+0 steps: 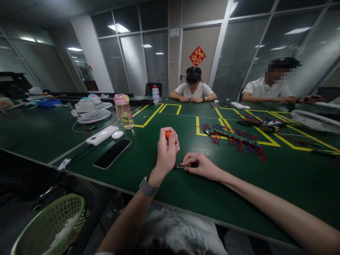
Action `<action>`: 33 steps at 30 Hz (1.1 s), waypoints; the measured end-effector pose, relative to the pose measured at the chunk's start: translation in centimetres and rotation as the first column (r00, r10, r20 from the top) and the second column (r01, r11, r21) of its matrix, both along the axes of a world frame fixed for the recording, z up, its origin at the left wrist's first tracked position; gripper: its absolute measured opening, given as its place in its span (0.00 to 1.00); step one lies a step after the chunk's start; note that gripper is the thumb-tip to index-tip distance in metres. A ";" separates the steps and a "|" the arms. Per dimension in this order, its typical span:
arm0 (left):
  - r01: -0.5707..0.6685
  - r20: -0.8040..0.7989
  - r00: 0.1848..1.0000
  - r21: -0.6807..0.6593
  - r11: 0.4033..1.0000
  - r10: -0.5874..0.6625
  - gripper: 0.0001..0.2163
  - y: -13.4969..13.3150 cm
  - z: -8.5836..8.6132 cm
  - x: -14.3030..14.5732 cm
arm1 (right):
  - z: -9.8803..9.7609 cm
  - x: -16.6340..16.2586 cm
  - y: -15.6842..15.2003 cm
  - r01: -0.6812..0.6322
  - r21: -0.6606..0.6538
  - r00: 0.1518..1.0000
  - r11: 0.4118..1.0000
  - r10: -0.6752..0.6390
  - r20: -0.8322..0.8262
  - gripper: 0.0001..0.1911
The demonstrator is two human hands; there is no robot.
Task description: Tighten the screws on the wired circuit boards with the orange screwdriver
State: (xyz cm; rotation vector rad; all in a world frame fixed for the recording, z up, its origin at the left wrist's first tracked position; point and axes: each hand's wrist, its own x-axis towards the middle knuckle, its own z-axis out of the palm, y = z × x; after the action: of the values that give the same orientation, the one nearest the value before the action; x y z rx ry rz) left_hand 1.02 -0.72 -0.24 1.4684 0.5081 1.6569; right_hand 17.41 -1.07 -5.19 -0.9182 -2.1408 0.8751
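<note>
My left hand (166, 153) is closed around a small screwdriver with an orange handle top (168, 134), held upright with its thin shaft pointing down. Its tip meets a small green part with red wires (179, 166) lying on the green table (148, 156). My right hand (200, 165) presses that small part flat against the table, fingers pinched together on it. A grey watch band sits on my left wrist (148, 187).
A pile of green parts with red and blue wires (233, 138) lies beyond my hands. A black phone (112, 153), white power bank (102, 135), pink-lidded bottle (123, 111) and white fans (89, 109) stand left. Two people sit across the table. A green basket (50, 223) sits below left.
</note>
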 end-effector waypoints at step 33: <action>0.269 -0.450 0.873 0.120 0.956 -0.189 0.07 1.1 1.7 1.4 | -0.9 -0.8 -0.3 0.114 0.126 0.993 0.985 -0.116 0.003 0.04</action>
State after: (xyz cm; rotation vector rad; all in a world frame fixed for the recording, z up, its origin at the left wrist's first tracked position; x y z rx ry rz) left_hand 2.46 0.41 1.46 1.9697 0.4082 1.2090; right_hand 16.65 -1.33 -6.13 -0.9726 -2.1023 0.6720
